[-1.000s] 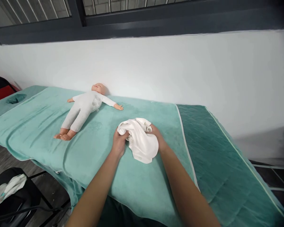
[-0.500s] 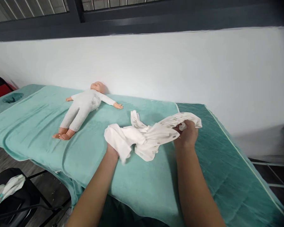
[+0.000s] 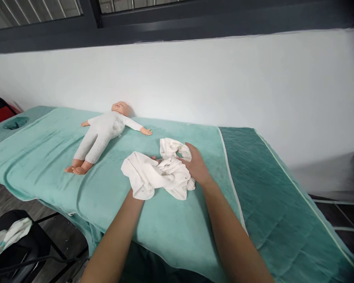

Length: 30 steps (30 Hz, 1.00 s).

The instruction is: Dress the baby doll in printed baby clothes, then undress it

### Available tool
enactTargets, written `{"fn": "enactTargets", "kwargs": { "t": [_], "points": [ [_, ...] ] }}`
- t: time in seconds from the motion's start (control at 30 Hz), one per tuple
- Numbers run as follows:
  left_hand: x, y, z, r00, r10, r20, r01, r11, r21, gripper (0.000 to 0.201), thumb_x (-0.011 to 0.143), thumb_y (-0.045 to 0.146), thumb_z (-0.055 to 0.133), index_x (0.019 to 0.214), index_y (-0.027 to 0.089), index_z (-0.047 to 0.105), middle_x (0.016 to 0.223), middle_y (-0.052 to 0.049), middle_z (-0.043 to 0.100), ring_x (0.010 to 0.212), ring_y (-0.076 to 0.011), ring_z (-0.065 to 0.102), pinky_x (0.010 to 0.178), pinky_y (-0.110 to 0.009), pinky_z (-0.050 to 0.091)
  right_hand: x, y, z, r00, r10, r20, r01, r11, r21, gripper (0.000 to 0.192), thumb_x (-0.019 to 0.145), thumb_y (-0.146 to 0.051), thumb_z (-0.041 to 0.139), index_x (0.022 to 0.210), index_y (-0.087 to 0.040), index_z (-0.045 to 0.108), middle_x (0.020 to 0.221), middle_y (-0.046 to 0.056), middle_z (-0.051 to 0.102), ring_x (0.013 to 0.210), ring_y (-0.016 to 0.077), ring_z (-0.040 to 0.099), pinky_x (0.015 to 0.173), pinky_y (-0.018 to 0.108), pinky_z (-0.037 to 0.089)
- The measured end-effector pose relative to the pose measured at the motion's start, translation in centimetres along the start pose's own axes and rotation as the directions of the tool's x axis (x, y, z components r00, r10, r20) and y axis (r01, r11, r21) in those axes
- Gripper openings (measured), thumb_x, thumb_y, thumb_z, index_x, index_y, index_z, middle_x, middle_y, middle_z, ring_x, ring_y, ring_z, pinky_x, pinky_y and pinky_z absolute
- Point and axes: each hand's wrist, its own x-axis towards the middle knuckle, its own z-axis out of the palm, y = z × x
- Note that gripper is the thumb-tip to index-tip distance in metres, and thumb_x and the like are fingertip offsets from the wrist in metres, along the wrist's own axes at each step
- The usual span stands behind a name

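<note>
A crumpled white baby garment (image 3: 147, 177) with small faint prints is bunched between my two hands above the bed. Cloth drapes over my left hand (image 3: 154, 158) and hides most of it; only a bit of the fingers shows at the far edge, with the wrist coming out below. At the garment's right end, my right hand (image 3: 197, 164) is closed on a gathered, looped part, thumb and fingers around the fabric. A baby doll (image 3: 98, 131) with a white cloth body lies on its back further left, arms spread, apart from both hands.
A light green cover (image 3: 177, 239) lies over the bed, with a darker quilted cover (image 3: 283, 204) at the right. Behind runs a white wall (image 3: 224, 82) below a dark window frame (image 3: 194, 23). A black chair (image 3: 32, 243) holding white cloth (image 3: 13, 236) stands lower left.
My right hand has moved left, towards my left hand, bringing the stretched-out end of the garment with it. The garment is now more bunched. The doll lies as before.
</note>
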Motion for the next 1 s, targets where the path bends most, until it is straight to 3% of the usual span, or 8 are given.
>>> {"fn": "enactTargets", "kwargs": {
  "t": [0.17,0.3,0.4,0.47,0.57,0.67,0.83,1.0],
  "points": [
    [-0.1,0.7,0.8,0.972,-0.196,0.129,0.234,0.865,-0.444,0.028,0.08,0.05,0.069,0.101,0.032,0.067,0.107,0.0,0.075,0.105,-0.0232,0.068,0.093,-0.041,0.054,-0.7,-1.8,-1.0,0.982,-0.18,-0.066,0.187,0.975,0.12,0.034,0.091,-0.04,0.062,0.122,-0.027,0.063,0.134,0.006,0.062,0.13,0.025,0.054,0.115,0.047,0.039],
    [-0.6,2.9,1.0,0.937,-0.277,0.212,0.349,0.762,-0.546,0.021,0.09,0.045,0.053,0.096,0.026,0.059,0.087,-0.003,0.068,0.076,-0.0175,0.067,0.065,-0.031,0.053,-0.5,-0.7,-0.6,0.995,-0.064,0.07,0.058,0.994,0.089,0.037,0.091,-0.044,0.059,0.123,-0.025,0.063,0.13,0.008,0.064,0.126,0.0271,0.057,0.112,0.049,0.04],
    [0.0,5.4,-1.2,0.915,-0.276,0.295,0.398,0.742,-0.539,0.03,0.09,0.051,0.05,0.083,0.022,0.049,0.057,0.004,0.042,0.038,-0.0094,0.033,0.04,-0.027,0.03,-0.2,0.9,-0.2,0.994,0.042,0.105,-0.037,0.998,-0.051,0.052,0.088,-0.049,0.059,0.132,-0.022,0.057,0.138,0.013,0.058,0.132,0.0306,0.051,0.115,0.053,0.036],
    [1.1,6.9,-3.8,0.945,-0.212,0.25,0.32,0.761,-0.565,0.029,0.09,0.051,0.052,0.085,0.023,0.047,0.055,0.008,0.028,0.038,-0.0062,0.009,0.04,-0.026,0.019,-0.3,1.0,-0.3,0.978,0.025,0.209,-0.006,0.996,-0.091,0.067,0.086,-0.052,0.062,0.143,-0.022,0.047,0.149,0.014,0.049,0.14,0.0309,0.044,0.118,0.051,0.033],
    [3.2,7.7,-7.3,1.0,-0.007,0.019,0.013,0.924,-0.382,0.034,0.093,0.047,0.049,0.075,0.022,0.036,0.058,0.006,0.016,0.051,-0.0102,-0.002,0.047,-0.029,0.011,-1.1,-0.8,-0.2,0.864,-0.063,0.499,0.163,0.973,-0.161,0.091,0.078,-0.056,0.073,0.154,-0.025,0.033,0.16,0.012,0.036,0.148,0.031,0.032,0.119,0.049,0.029],
    [5.0,7.3,-8.6,1.0,0.024,0.008,-0.022,0.983,-0.183,0.04,0.094,0.046,0.044,0.069,0.02,0.026,0.061,0.003,0.011,0.055,-0.0123,-0.001,0.052,-0.031,0.01,-2.0,-3.2,0.5,0.746,-0.088,0.66,0.347,0.897,-0.273,0.089,0.072,-0.052,0.08,0.15,-0.029,0.042,0.154,0.009,0.045,0.143,0.0329,0.038,0.115,0.049,0.032],
    [5.8,6.0,-8.6,0.996,0.002,0.085,-0.001,1.0,-0.008,0.043,0.094,0.049,0.036,0.068,0.019,0.018,0.064,0.001,0.012,0.055,-0.0131,0.01,0.053,-0.031,0.015,-2.7,-4.5,1.8,0.789,-0.084,0.609,0.374,0.851,-0.368,0.026,0.085,-0.028,0.066,0.111,-0.026,0.064,0.118,0.005,0.065,0.114,0.025,0.059,0.097,0.041,0.041],
    [4.9,6.2,-9.6,0.988,0.03,0.153,-0.071,0.959,0.274,0.043,0.101,0.047,0.024,0.071,0.02,0.039,0.063,0.002,0.034,0.054,-0.01,0.028,0.053,-0.026,0.035,-3.3,-3.9,2.1,0.847,-0.152,0.509,0.323,0.908,-0.267,0.019,0.079,-0.012,0.056,0.092,-0.024,0.062,0.105,0.003,0.066,0.105,0.0219,0.061,0.09,0.036,0.044]
  ]
}}
